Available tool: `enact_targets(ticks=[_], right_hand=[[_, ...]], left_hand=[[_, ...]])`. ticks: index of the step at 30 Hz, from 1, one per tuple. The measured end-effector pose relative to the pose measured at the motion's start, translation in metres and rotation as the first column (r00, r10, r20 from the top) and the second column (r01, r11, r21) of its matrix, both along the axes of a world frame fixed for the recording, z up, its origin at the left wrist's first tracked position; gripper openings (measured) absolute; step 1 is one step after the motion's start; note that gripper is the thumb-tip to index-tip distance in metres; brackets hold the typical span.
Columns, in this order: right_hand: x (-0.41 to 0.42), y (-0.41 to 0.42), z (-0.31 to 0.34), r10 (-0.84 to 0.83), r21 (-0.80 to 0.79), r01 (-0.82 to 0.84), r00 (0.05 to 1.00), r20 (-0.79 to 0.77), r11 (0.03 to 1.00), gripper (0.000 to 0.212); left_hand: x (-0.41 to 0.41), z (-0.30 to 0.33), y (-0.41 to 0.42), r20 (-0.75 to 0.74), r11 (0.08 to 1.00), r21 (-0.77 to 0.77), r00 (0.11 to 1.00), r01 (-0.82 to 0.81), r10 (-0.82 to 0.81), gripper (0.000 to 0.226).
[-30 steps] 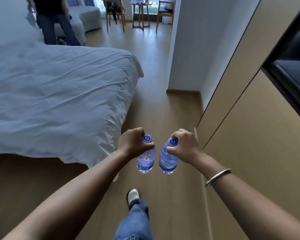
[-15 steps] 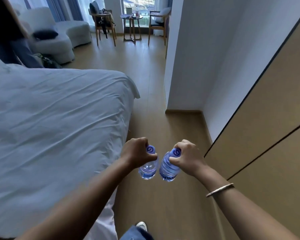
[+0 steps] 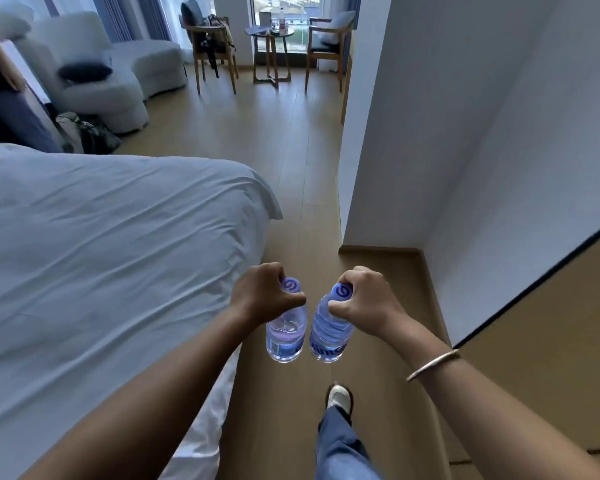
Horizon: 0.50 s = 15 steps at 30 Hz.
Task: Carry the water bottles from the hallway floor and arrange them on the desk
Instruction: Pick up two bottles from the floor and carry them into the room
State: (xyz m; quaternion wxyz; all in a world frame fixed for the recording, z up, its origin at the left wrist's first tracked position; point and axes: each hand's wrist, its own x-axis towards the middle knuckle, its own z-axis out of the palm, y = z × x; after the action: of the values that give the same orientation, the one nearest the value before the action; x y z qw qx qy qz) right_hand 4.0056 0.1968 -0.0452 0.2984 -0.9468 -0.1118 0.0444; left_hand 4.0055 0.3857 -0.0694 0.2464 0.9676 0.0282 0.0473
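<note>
Two clear water bottles with blue caps and blue labels hang upright side by side over the wooden floor. My left hand (image 3: 262, 293) grips the left bottle (image 3: 286, 337) by its neck. The right bottle (image 3: 328, 336) is held the same way by my right hand (image 3: 364, 299), whose wrist wears a metal bangle. The bottles are a few centimetres apart. No desk is in view.
A white bed (image 3: 101, 254) fills the left side. A white wall corner (image 3: 357, 150) and tan cabinet panels (image 3: 551, 358) stand on the right. Ahead are a white sofa (image 3: 118, 71), two wooden chairs, a small round table (image 3: 271, 32), and another person at far left (image 3: 0, 98). My leg and shoe (image 3: 338, 398) are below.
I have walked forward along the bed toward the sitting area; the wall corner and chairs are closer. Both hands keep the same hold on the bottles. My foot has stepped forward into view.
</note>
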Motion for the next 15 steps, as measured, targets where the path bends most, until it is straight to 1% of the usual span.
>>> enact_targets(ticks=[6,10,12,15], right_hand=[[0.136,-0.009,0.007,0.109,-0.023,-0.109,0.994,0.030,0.994,0.020],[0.216,-0.019,0.019,0.133,-0.014,-0.132,0.989,0.073,0.991,0.019],[0.257,-0.022,0.023,0.131,-0.015,-0.130,0.987,0.092,0.991,0.021],[0.312,-0.020,0.026,0.129,-0.024,-0.127,0.987,0.097,0.992,0.024]], left_hand=[[0.127,0.009,-0.016,0.034,1.000,-0.006,0.999,-0.030,0.030,0.043],[0.199,0.021,-0.023,0.069,0.996,-0.009,0.993,-0.091,0.091,0.042],[0.235,0.028,-0.026,0.084,0.994,-0.031,0.991,-0.103,0.105,0.044],[0.287,0.036,-0.029,0.077,0.993,-0.038,0.991,-0.108,0.110,0.042]])
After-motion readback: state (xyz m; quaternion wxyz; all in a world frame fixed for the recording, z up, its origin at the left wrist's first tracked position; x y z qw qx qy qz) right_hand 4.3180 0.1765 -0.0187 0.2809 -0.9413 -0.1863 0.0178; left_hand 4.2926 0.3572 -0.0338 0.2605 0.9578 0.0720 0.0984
